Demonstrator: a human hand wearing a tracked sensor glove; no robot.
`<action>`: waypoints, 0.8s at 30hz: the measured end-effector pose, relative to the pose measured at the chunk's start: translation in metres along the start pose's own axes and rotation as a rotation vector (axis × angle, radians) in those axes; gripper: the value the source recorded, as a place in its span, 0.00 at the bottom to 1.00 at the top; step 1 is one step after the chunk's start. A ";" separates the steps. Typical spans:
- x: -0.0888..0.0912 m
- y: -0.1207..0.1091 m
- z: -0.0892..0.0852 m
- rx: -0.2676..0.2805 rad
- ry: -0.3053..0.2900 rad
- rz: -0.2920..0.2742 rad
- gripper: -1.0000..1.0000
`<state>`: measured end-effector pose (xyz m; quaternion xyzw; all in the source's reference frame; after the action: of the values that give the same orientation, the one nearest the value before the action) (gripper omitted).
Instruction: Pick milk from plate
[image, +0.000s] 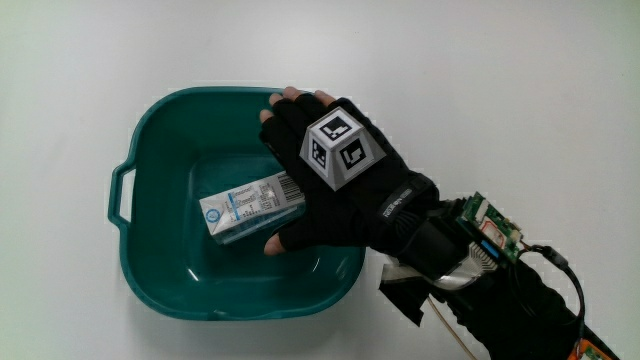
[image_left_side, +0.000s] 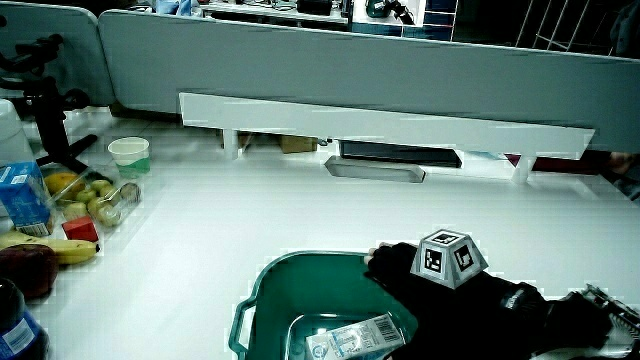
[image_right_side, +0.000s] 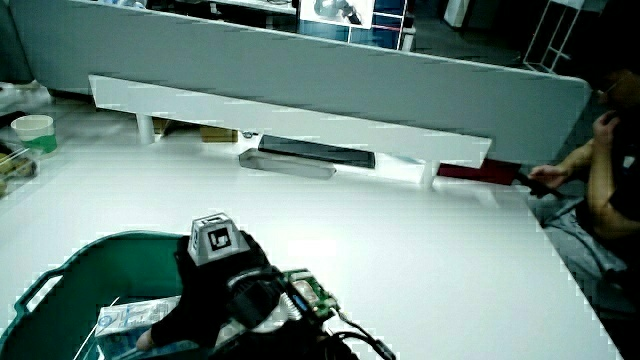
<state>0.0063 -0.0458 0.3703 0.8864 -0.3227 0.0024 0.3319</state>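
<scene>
While the hand (image: 335, 185) is reached into the teal basin (image: 160, 130), its fingers are seen curled around one end of the milk carton (image: 250, 205), thumb under and fingers over. The carton is laid flat on the basin's floor, and is also shown in both side views (image_left_side: 352, 340) (image_right_side: 135, 320).

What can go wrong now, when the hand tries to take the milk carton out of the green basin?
1. The hand covers only one end of the milk carton, which lies flat on the floor of the basin; a grip there may let the free end tip or slip out.
2. The basin's raised walls could catch the carton if it comes up tilted.
3. The basin may shift on the table if the carton drags along it.
</scene>
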 end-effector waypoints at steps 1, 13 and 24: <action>-0.002 0.001 0.000 0.000 0.005 0.005 0.50; -0.019 0.014 -0.012 -0.040 0.020 0.058 0.50; -0.019 0.015 -0.012 0.020 0.063 0.083 0.54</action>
<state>-0.0147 -0.0365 0.3838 0.8751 -0.3485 0.0471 0.3325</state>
